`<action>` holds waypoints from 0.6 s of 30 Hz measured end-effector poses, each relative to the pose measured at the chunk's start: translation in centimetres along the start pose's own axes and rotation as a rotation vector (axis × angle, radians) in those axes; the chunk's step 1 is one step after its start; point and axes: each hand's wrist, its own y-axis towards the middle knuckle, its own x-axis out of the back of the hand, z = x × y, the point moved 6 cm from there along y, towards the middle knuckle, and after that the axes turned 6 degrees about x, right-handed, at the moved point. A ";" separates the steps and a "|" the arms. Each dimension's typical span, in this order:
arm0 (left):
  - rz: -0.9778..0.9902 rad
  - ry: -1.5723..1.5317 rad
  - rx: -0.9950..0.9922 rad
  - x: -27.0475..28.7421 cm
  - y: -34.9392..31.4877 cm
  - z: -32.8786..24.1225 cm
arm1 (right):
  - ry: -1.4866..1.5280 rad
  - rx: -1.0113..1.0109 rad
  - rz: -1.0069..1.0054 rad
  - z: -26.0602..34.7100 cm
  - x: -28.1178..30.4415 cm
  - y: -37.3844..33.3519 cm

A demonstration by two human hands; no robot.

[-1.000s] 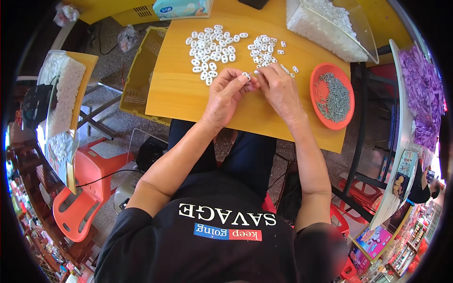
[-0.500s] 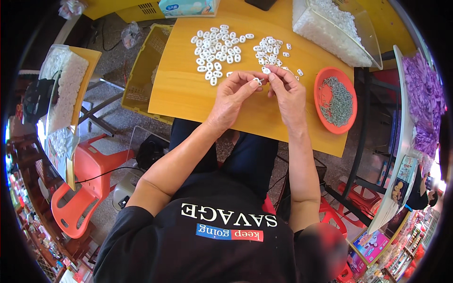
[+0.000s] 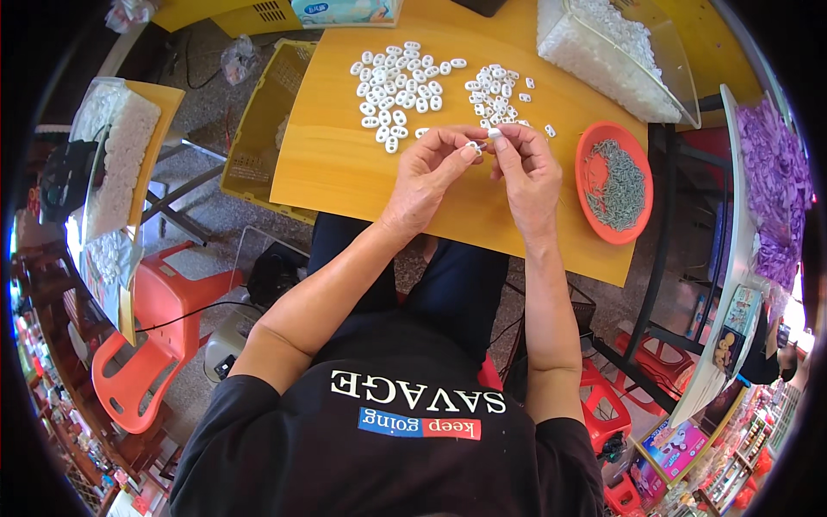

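Note:
Both my hands work close together over the near part of the yellow table (image 3: pixel 332 168). My left hand (image 3: pixel 424 177) pinches a small white plastic piece (image 3: pixel 472 147) between thumb and fingers. In the pinch of my right hand (image 3: pixel 530 181) is another small white piece (image 3: pixel 494 133), tilted on edge. The fingertips nearly meet, and whether the two pieces touch cannot be made out. Beyond my left hand lies a spread of white oval two-holed pieces (image 3: pixel 392 86). A heap of smaller white two-holed pieces (image 3: pixel 494 86) lies beyond my right hand.
At the right, an orange-red bowl (image 3: pixel 583 177) holds many small grey metal screws or pins (image 3: pixel 622 188). A clear bin (image 3: pixel 680 73) of white pieces stands at the far right. A tissue pack (image 3: pixel 345 12) lies at the back, and a yellow crate (image 3: pixel 245 172) sits left of the table.
My right hand has shifted slightly right, and the white piece in it has turned more onto its edge. My left hand keeps its pinch in nearly the same place.

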 end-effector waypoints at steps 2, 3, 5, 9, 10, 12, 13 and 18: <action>-0.004 0.014 -0.002 0.0 -0.1 0.0 | 0.047 -0.009 0.000 0.1 0.2 0.0; 0.024 0.021 0.004 -0.1 0.0 0.0 | 0.093 -0.018 0.001 0.1 0.2 0.0; 0.052 0.030 0.011 -0.3 0.0 0.1 | 0.098 -0.022 -0.002 0.1 0.4 -0.1; 0.078 0.070 0.019 -0.4 0.0 0.3 | 0.158 -0.078 -0.011 -0.3 0.8 -0.4; 0.065 0.083 0.014 -0.2 0.0 0.4 | 0.158 -0.078 -0.011 -0.5 1.0 -0.5; 0.037 0.072 0.029 -0.4 0.0 0.4 | 0.134 -0.064 -0.025 -0.5 1.6 -0.6; 0.010 0.061 0.043 -0.3 -0.1 0.5 | 0.133 -0.065 -0.025 -0.6 1.5 -0.6; -0.013 0.175 0.062 0.0 -0.1 0.7 | 0.318 -0.101 -0.120 -0.4 0.6 -1.3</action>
